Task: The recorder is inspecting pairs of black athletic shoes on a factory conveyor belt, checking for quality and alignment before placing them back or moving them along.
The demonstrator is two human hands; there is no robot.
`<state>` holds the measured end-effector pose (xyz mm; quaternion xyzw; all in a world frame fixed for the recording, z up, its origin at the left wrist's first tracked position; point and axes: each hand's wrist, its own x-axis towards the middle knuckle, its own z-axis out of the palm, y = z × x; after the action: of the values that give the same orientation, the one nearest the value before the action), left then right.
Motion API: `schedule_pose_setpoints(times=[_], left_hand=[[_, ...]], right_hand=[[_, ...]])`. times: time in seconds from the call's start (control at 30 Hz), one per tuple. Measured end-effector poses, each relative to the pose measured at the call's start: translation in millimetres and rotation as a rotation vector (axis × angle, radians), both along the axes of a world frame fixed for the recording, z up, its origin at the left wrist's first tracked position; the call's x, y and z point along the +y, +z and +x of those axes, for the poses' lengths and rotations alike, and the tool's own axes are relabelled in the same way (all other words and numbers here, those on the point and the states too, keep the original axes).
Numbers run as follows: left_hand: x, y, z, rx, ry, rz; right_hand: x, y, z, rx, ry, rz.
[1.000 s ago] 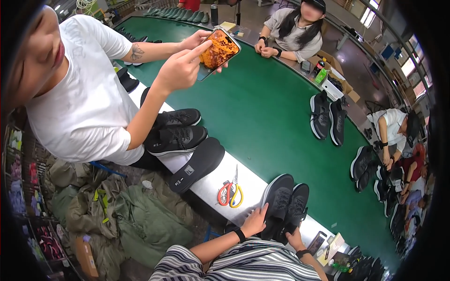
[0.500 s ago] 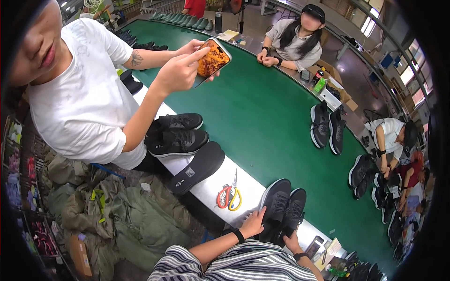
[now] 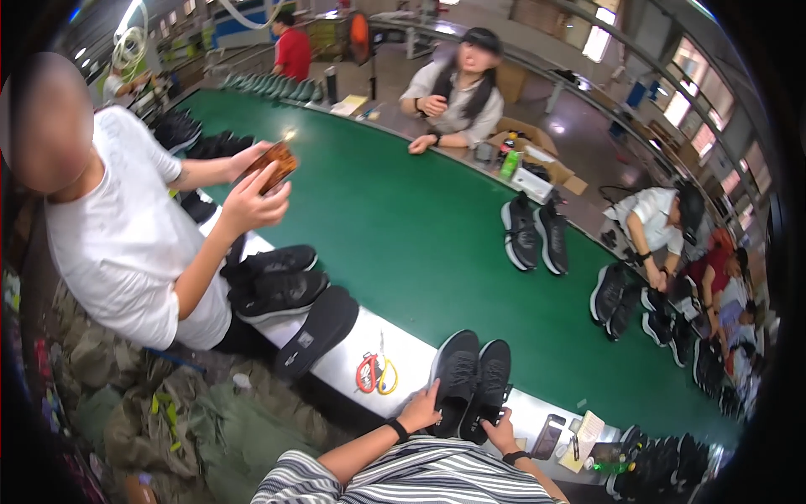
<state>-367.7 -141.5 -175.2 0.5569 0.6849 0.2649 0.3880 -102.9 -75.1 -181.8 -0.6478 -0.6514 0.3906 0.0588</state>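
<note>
A pair of black sneakers with white sole edges stands side by side in front of me, toes pointing away. My left hand (image 3: 420, 409) grips the left sneaker (image 3: 456, 374) along its outer heel side. Fingers of my right hand (image 3: 501, 431) close on the heel of the right sneaker (image 3: 491, 382). Both shoes rest at the edge where the white ledge (image 3: 369, 407) meets the green work surface (image 3: 395, 252). Scissors (image 3: 387, 375) with red and yellow handles lie left of the shoes. Beyond them is a black insole (image 3: 319, 332).
At left, a person in a white T-shirt (image 3: 143, 227) holds a phone (image 3: 273, 168) over the table, near more black sneakers (image 3: 281, 292). Across sits a person in a cap (image 3: 462, 101). Another sneaker pair (image 3: 536, 235) stands ahead right. A phone (image 3: 548, 437) and notepad (image 3: 590, 428) lie right.
My view has swung, so the scene sits further left. The person at left has lowered the phone. The seated person opposite has raised one hand. My hands still grip the sneakers.
</note>
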Motion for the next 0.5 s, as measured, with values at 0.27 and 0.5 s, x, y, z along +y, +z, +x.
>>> schedule_pose_setpoints(times=[0.27, 0.5], left_hand=[[2, -19, -3, -0.115, 0.041, 0.045], [1, -16, 3, -0.097, 0.04, -0.152]], right_hand=[[-3, -3, 5, 0.099, -0.017, -0.092], [-4, -8, 2, 0.209, -0.046, -0.042]])
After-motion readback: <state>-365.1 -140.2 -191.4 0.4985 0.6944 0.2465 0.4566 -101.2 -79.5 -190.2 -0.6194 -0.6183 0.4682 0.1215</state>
